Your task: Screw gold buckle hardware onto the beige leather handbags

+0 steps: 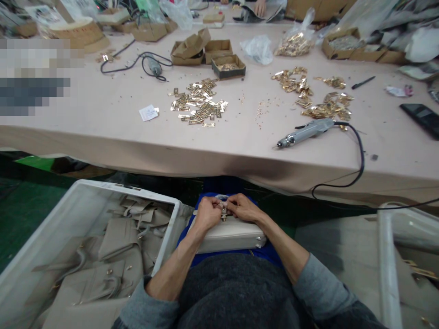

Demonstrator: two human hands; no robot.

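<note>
A cream handbag [230, 236] lies across my lap, below the table's front edge. My left hand [207, 213] and my right hand [243, 208] meet at the top middle of the bag. Both pinch a small gold metal clasp [223, 211] on the bag, fingers closed tight around it. On the table above lies a grey electric screwdriver [305, 131] with a black cord, untouched.
A white crate [89, 256] of beige bags stands at my left, another crate [391, 256] at my right. The beige table [103, 123] carries piles of gold fittings [199, 104], small cardboard boxes [228, 66], plastic bags, a second screwdriver [153, 65] and a phone [422, 116]. Another person's hand [259, 7] shows at the far edge.
</note>
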